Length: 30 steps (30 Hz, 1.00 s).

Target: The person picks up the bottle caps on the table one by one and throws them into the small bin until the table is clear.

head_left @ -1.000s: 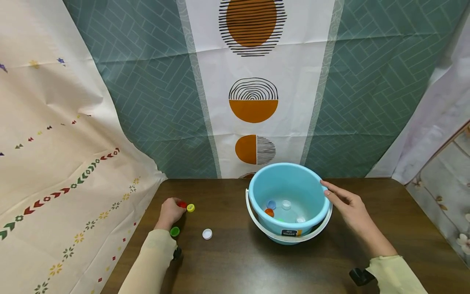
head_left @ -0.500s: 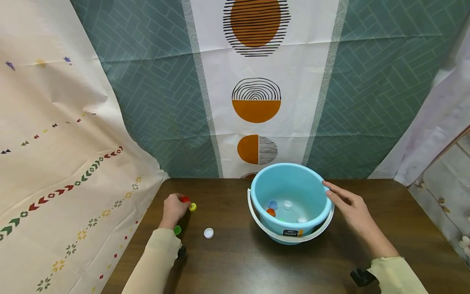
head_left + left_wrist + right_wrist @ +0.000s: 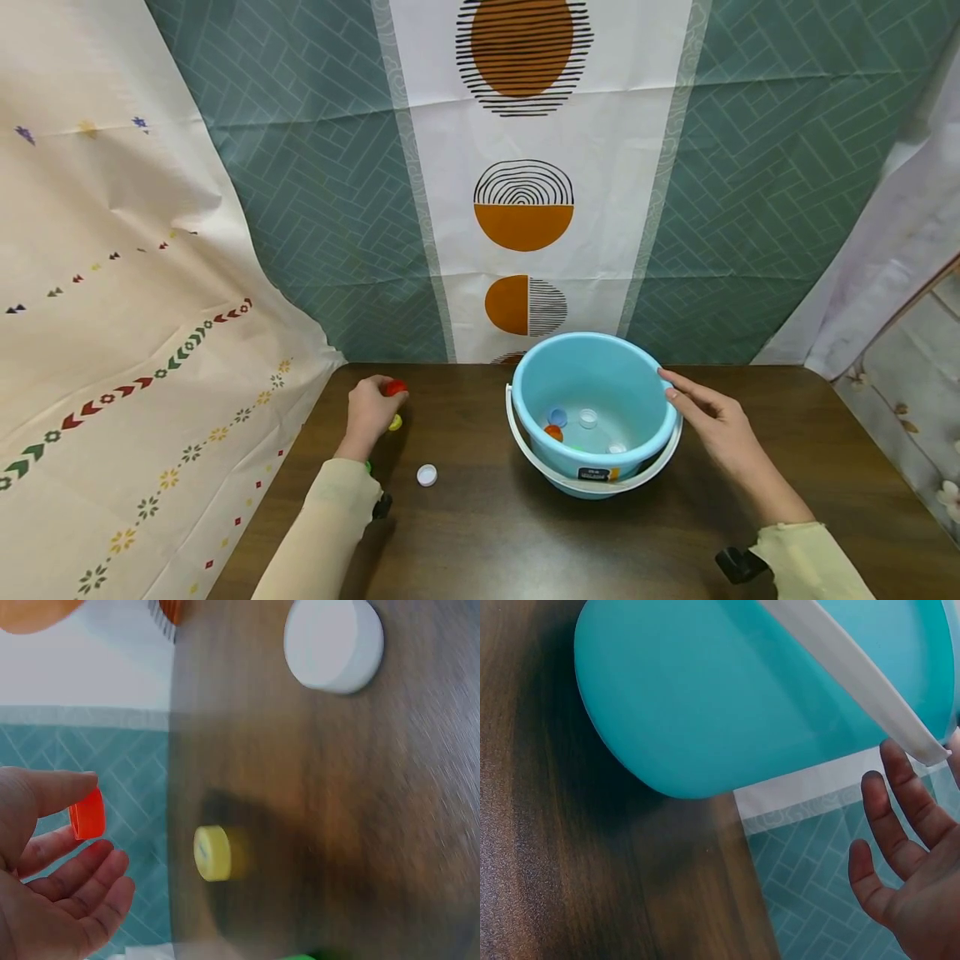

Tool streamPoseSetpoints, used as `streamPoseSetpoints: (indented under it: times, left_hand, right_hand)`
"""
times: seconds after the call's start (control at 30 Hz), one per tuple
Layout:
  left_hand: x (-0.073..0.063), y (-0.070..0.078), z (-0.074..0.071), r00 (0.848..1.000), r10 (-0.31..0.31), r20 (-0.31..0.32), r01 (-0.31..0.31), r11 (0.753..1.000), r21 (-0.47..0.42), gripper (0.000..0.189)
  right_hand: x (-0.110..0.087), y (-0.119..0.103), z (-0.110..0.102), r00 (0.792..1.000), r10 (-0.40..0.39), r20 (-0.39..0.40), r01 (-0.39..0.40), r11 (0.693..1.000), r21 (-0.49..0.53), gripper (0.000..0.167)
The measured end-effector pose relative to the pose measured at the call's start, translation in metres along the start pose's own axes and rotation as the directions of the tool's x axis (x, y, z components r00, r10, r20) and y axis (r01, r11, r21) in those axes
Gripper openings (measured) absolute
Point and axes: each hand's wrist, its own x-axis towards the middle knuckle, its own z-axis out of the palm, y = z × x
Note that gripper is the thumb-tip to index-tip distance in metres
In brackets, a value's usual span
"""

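Note:
My left hand (image 3: 373, 414) pinches a red bottle cap (image 3: 88, 815) between thumb and fingertips, raised off the table at the left in the head view. Below it on the table is a yellow bottle cap (image 3: 212, 853). A white bottle cap (image 3: 427, 475) lies nearer to me, and a green bottle cap (image 3: 368, 467) is mostly hidden by the left wrist. My right hand (image 3: 708, 417) touches the right rim of a light blue bucket (image 3: 585, 375) with nearly straight fingers. Inside the bucket are several caps, among them an orange cap (image 3: 553, 432) and a blue cap (image 3: 557, 417).
The bucket's white handle (image 3: 600, 485) hangs down around its front. A dark wooden table (image 3: 480, 550) carries everything, with a patterned cloth (image 3: 337, 208) hanging behind its far edge. Cream cloth (image 3: 135, 350) borders the left side.
My left hand has lifted the red cap off the table and moved slightly right and away from me. The right hand stays at the bucket rim.

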Motion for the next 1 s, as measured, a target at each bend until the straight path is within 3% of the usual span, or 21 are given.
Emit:
streamPoseSetpoints:
  times: [0.4,0.7,1.0]
  left_hand:
    - [-0.003,0.034,0.002,0.996,0.08,-0.045,-0.083,0.994,-0.066,0.037]
    - [-0.005,0.045,0.005,0.995,0.09,-0.042,-0.094,0.991,-0.096,0.032]
    - [-0.006,0.061,0.005,0.988,0.13,-0.083,-0.142,0.975,-0.169,0.03]
  right_hand:
    - [-0.001,0.0,0.0,1.0,0.002,-0.007,-0.002,1.0,0.005,0.04]
    - [-0.002,0.001,0.001,1.0,0.018,-0.006,-0.018,1.0,-0.011,0.04]
    - [-0.001,0.0,0.001,1.0,-0.009,-0.009,0.009,1.0,0.016,0.04]
